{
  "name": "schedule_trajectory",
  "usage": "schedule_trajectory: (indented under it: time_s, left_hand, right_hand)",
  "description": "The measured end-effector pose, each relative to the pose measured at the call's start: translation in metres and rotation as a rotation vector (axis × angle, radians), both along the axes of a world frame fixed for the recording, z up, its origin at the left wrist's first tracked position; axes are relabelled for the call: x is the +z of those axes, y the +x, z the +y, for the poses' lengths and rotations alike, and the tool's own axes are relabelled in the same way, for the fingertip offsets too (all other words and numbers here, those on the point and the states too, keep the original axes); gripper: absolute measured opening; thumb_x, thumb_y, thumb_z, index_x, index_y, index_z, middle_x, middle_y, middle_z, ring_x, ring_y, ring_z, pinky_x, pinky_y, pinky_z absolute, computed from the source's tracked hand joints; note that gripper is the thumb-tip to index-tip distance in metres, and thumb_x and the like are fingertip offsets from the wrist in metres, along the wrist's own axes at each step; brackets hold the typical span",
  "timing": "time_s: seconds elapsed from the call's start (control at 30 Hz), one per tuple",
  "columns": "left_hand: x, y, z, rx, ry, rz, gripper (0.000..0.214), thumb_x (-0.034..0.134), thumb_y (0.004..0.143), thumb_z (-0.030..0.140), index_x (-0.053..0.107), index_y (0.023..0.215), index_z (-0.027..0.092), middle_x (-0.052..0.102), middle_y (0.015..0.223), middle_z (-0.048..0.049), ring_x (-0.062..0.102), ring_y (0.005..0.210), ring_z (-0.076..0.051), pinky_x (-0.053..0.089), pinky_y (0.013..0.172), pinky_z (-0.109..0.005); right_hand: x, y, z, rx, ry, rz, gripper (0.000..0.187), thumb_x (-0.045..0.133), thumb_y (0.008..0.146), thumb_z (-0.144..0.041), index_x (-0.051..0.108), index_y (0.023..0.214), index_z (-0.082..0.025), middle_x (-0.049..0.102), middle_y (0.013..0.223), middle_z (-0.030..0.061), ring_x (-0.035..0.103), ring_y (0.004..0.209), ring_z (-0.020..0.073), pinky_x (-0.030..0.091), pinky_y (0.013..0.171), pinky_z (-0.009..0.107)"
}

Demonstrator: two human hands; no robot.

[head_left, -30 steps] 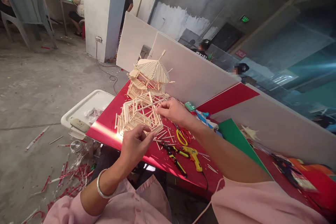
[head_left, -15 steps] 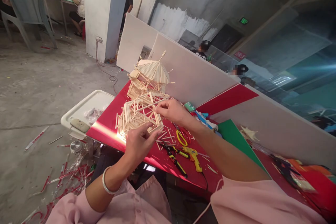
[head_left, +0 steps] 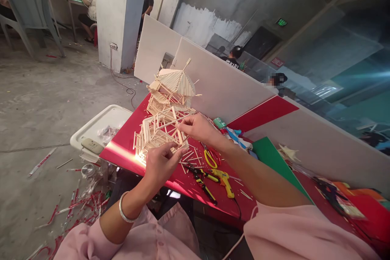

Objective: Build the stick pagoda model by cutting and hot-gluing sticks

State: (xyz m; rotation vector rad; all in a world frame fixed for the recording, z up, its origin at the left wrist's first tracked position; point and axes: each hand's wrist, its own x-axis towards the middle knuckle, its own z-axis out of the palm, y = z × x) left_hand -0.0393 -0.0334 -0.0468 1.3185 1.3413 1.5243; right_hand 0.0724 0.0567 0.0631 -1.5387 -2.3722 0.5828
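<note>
A model pavilion frame of thin wooden sticks (head_left: 146, 138) sits on the red table, its top an open lattice. My right hand (head_left: 195, 126) is over its right side, thumb and fingertips pinched on a thin wooden stick (head_left: 167, 125) that lies slanting across the lattice. At the near right corner, my left hand (head_left: 161, 162) has its thumb and fingers around the edge of the frame; the fingertips are partly hidden. Just behind stands a second stick structure with a slatted, pointed roof (head_left: 178, 83).
To the right on the red table (head_left: 183, 189) lie loose sticks, black-and-yellow pliers (head_left: 201, 183), yellow-handled scissors (head_left: 210, 158), a yellow glue gun (head_left: 224, 181) and a green board (head_left: 277, 166). White panels (head_left: 210, 77) rise behind. A white tray (head_left: 82, 130) stands left; plastic scraps litter the floor.
My right hand has shifted very slightly left along the frame. My left hand and the stick model keep practically the same place; the whole view has drifted a little.
</note>
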Motion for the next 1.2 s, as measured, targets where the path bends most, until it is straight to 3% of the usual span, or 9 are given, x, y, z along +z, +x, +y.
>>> schedule_trajectory:
  time_s: [0.47,0.6,0.7,0.8,0.93,1.2]
  left_hand:
    - [0.001,0.001,0.002,0.011,0.027,0.025,0.033,0.067,0.079,0.047,0.071,0.072,0.016,0.04,0.042,0.0064,0.034,0.042,-0.008,0.028,0.047,-0.022]
    - [-0.003,0.0,0.002,0.017,0.051,0.028,0.033,0.067,0.079,0.047,0.07,0.072,0.015,0.04,0.042,0.0068,0.034,0.042,-0.007,0.028,0.046,-0.021]
    - [-0.006,-0.001,0.003,0.008,0.079,0.028,0.031,0.067,0.08,0.045,0.071,0.074,0.015,0.042,0.042,0.0069,0.035,0.041,-0.007,0.029,0.045,-0.02]
    - [-0.009,-0.003,0.005,-0.015,0.123,0.02,0.028,0.067,0.081,0.043,0.07,0.077,0.015,0.042,0.043,0.0073,0.035,0.041,-0.006,0.029,0.044,-0.019]
    - [-0.011,-0.004,0.007,-0.014,0.182,0.019,0.027,0.067,0.081,0.041,0.07,0.075,0.015,0.037,0.043,0.0084,0.031,0.041,-0.006,0.027,0.043,-0.019]
    - [-0.008,-0.005,0.003,-0.007,0.166,0.024,0.027,0.07,0.079,0.041,0.068,0.074,0.014,0.035,0.044,0.0084,0.029,0.042,-0.005,0.027,0.042,-0.018]
  right_hand:
    - [-0.002,-0.001,0.002,0.016,0.024,-0.004,0.044,0.058,0.081,-0.042,0.036,0.049,-0.021,0.028,0.05,-0.0065,0.024,0.05,0.0081,0.021,0.048,0.027]
    - [-0.002,0.006,-0.003,0.008,0.033,0.032,0.044,0.053,0.087,-0.048,0.054,0.054,-0.019,0.044,0.049,-0.0044,0.036,0.048,0.0092,0.029,0.048,0.027]
    - [-0.006,0.015,-0.012,0.06,0.195,0.18,0.027,0.056,0.089,-0.041,0.069,0.078,-0.02,0.065,0.071,0.0007,0.056,0.064,0.0133,0.043,0.058,0.027]
    - [-0.018,0.027,-0.022,0.156,0.44,0.308,0.014,0.061,0.088,-0.029,0.072,0.095,-0.024,0.069,0.093,0.0034,0.063,0.085,0.0166,0.05,0.071,0.03]
    - [-0.04,0.037,-0.03,0.223,0.563,0.403,0.025,0.058,0.089,-0.017,0.071,0.107,-0.029,0.067,0.103,0.0035,0.063,0.097,0.0183,0.052,0.086,0.037]
    - [-0.065,0.034,-0.03,0.33,0.695,0.404,0.042,0.053,0.088,-0.014,0.065,0.123,-0.033,0.066,0.113,0.0043,0.058,0.106,0.023,0.048,0.091,0.045]
